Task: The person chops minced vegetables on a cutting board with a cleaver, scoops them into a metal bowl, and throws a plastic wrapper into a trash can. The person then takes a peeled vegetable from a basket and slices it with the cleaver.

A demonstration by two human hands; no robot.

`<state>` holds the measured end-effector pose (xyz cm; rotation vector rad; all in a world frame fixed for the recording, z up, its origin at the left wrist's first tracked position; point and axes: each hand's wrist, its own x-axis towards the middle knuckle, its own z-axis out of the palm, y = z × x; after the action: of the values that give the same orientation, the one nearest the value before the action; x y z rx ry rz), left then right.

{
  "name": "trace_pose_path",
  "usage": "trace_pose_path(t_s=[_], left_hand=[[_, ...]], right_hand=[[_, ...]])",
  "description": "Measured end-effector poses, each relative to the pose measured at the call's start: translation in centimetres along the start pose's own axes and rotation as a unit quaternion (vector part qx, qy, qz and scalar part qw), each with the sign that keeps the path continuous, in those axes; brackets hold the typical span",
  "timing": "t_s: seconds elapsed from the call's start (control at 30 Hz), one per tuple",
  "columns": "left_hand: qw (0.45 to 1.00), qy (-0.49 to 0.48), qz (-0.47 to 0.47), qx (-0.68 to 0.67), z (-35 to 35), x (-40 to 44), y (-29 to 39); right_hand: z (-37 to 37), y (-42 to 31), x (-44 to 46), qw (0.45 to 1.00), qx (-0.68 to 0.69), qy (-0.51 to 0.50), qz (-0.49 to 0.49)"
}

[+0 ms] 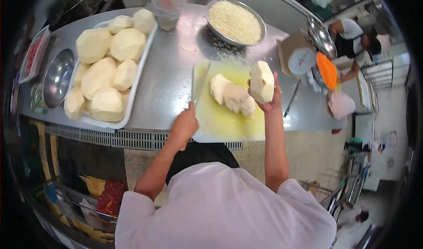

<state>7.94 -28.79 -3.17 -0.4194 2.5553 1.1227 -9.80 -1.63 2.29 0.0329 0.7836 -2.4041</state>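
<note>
My left hand [184, 126] is closed around the handle of a knife [202, 82]. The blade points away from me along the left side of a yellow-stained cutting board [211, 128]. In my right hand [274, 100] is a pale, faceted peeled root vegetable [261, 82], perhaps a jicama, raised over the board's right side. My fingers wrap its right side and underside. Between the hands, several cut pieces of pale root vegetable [233, 97] lie in a slanting row on the board.
A white tray [140, 79] of large peeled roots is at left, beside a metal bowl [59, 79]. Behind the board stands a bowl [260, 38] of pale shreds. Orange shreds [327, 70], a cardboard box [293, 42] and a long thin tool [291, 98] are at right. A co-worker [352, 37] stands beyond.
</note>
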Motion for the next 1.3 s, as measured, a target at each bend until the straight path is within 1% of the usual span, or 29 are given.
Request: trace_pose_path(t_s=[0.03,0.07,0.1,0.13,0.17,0.2,0.23,0.3,0.33,0.37,0.43,0.47,0.53,0.57,0.6,0.63,0.67,0.7,0.73,0.77,0.8,0.87,0.9,0.97,1.03,1.07,1.17,1.23,1.3], left_hand=[[1.0,0.012,0.014,-0.001,0.1,-0.1,-0.3],[1.0,0.011,0.017,0.004,-0.1,-0.1,-0.5],[1.0,0.013,0.02,0.008,-0.3,-0.1,-0.4],[1.0,0.005,0.022,0.013,-1.0,-0.5,0.4],[1.0,-0.005,-0.014,-0.019,-1.9,-0.8,1.4],[0.997,-0.013,-0.049,-0.051,-2.4,-0.9,2.0],[0.998,-0.015,-0.047,-0.045,-2.0,-0.5,1.5],[0.999,0.039,0.005,0.01,-0.7,0.1,0.0],[0.995,0.083,0.039,0.039,-0.9,-0.4,0.7],[0.995,0.078,0.032,0.045,-0.9,-1.2,1.5],[0.993,0.067,-0.048,-0.079,-2.8,-3.1,5.1],[0.988,0.139,0.032,-0.064,-0.6,-2.6,1.8],[0.99,0.115,0.018,-0.079,-1.1,-4.2,5.1],[0.99,0.099,0.012,-0.1,-1.4,-4.9,7.2],[0.991,0.093,0.005,-0.098,-1.1,-5.4,8.7],[0.993,0.083,0.052,-0.06,-0.8,-5.6,10.3],[0.992,0.074,0.098,-0.023,-0.1,-5.8,11.4],[0.993,0.073,0.092,-0.021,0.9,-5.9,12.3],[0.991,0.033,0.131,-0.002,1.8,-5.9,13.3],[0.985,-0.008,0.172,0.018,2.6,-5.9,14.0],[0.985,-0.01,0.17,0.021,3.3,-6.0,14.5],[0.967,-0.045,0.241,0.065,4.3,-6.7,15.0],[0.968,-0.048,0.239,0.067,4.3,-7.2,15.4],[0.959,-0.117,0.211,0.151,3.6,-8.2,16.5],[0.956,-0.127,0.207,0.166,3.3,-8.9,16.9],[0.953,-0.134,0.204,0.18,3.1,-9.2,17.1],[0.945,-0.15,0.179,0.229,3.6,-9.6,18.4],[0.949,-0.143,0.182,0.215,4.9,-8.8,18.6],[0.953,-0.133,0.185,0.2,6.7,-7.3,18.8]], right_hand=[[-0.8,-0.7,-2.9,1.0,0.005,0.013,-0.007],[-1.3,-1.4,-5.5,0.987,-0.076,0.12,-0.079],[-1.6,-1.9,-7.3,0.951,-0.156,0.225,-0.146],[-2.5,-2.2,-8.4,0.949,-0.152,0.232,-0.148],[-3.5,-2.4,-9.3,0.889,-0.266,0.32,-0.189],[-4.5,-2.7,-9.8,0.807,-0.374,0.399,-0.225],[-6.1,-2.6,-9.9,0.77,-0.415,0.41,-0.258],[-10.8,-1.8,-10.3,0.713,-0.489,0.379,-0.329],[-10.3,-1.2,-11.2,0.716,-0.512,0.357,-0.312],[-10.5,-0.4,-12.0,0.706,-0.548,0.336,-0.296],[-11.0,-0.8,-14.3,0.743,-0.538,0.268,-0.296],[-11.2,-1.4,-15.7,0.747,-0.534,0.274,-0.285],[-11.0,-3.0,-17.8,0.707,-0.647,0.237,-0.16],[-9.9,-3.5,-18.3,0.71,-0.644,0.241,-0.15],[-8.4,-3.6,-18.4,0.643,-0.726,0.225,-0.099],[-7.7,-3.3,-18.5,0.567,-0.797,0.203,-0.047],[-8.0,-2.7,-18.5,0.57,-0.796,0.201,-0.04],[-8.2,-2.2,-18.4,0.573,-0.789,0.217,-0.053],[-8.5,-1.9,-18.3,0.575,-0.781,0.233,-0.067],[-8.6,-1.8,-18.1,0.577,-0.78,0.232,-0.065],[-8.6,-1.9,-17.9,0.569,-0.784,0.242,-0.048],[-8.3,-2.1,-17.5,0.563,-0.786,0.253,-0.03],[-7.8,-2.2,-17.3,0.566,-0.781,0.264,-0.02],[-7.6,-2.5,-17.2,0.57,-0.774,0.275,-0.007],[-7.9,-2.7,-16.9,0.595,-0.761,0.258,-0.017],[-8.0,-2.6,-17.0,0.597,-0.759,0.259,-0.016],[-8.4,-2.2,-17.0,0.59,-0.763,0.262,-0.039],[-8.3,-2.0,-17.1,0.578,-0.769,0.269,-0.035],[-7.5,-2.2,-17.0,0.584,-0.764,0.275,-0.026]])
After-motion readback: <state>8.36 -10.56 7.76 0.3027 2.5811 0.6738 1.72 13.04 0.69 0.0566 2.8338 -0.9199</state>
